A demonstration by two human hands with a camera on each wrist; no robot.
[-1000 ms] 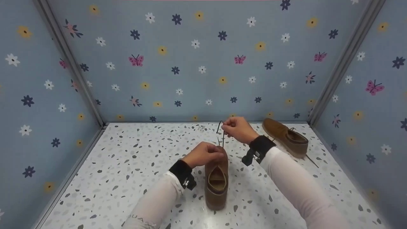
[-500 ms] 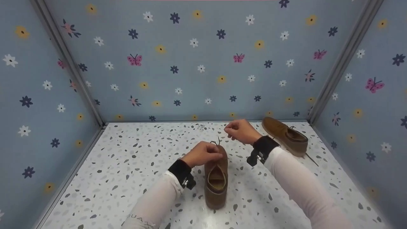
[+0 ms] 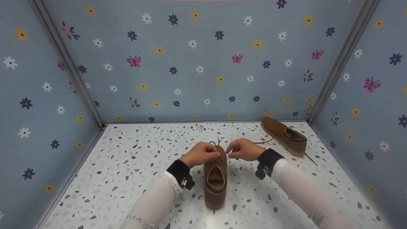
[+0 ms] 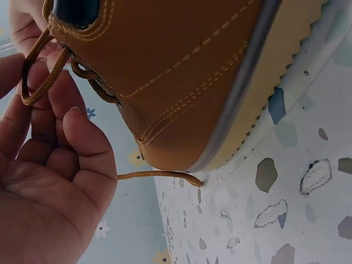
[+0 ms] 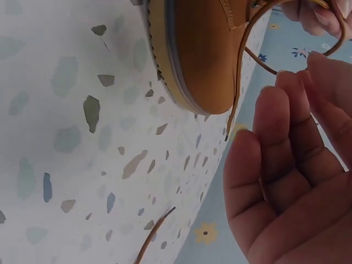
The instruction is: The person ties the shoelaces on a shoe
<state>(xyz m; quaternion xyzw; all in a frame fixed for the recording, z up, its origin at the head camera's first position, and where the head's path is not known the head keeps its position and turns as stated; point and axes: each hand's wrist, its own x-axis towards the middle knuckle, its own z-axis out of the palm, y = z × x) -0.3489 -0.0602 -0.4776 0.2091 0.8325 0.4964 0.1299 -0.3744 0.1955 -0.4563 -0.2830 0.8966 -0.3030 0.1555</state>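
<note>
A brown lace-up shoe (image 3: 215, 200) stands upright, toe pointing away from me. Over its front, my left hand (image 3: 202, 154) pinches a loop of brown shoelace (image 4: 41, 99) between thumb and fingers, as the left wrist view shows. My right hand (image 3: 246, 149) is just right of the shoe's front, fingers bent and a gap showing between thumb and forefinger. In the right wrist view the lace (image 5: 237, 93) hangs past the toe, and the loop passes close behind the right fingertips; whether they touch it I cannot tell.
A second brown shoe (image 3: 276, 128) lies angled at the back right, its loose lace (image 3: 267, 141) stretching left towards my right hand. The speckled white surface (image 3: 127, 159) is bounded by flower-patterned panels (image 3: 187, 76) at the back and both sides.
My right hand held a lace up beyond the toe, then let it go. It has since come down and nearer the shoe's right side. My left hand has stayed at the laces.
</note>
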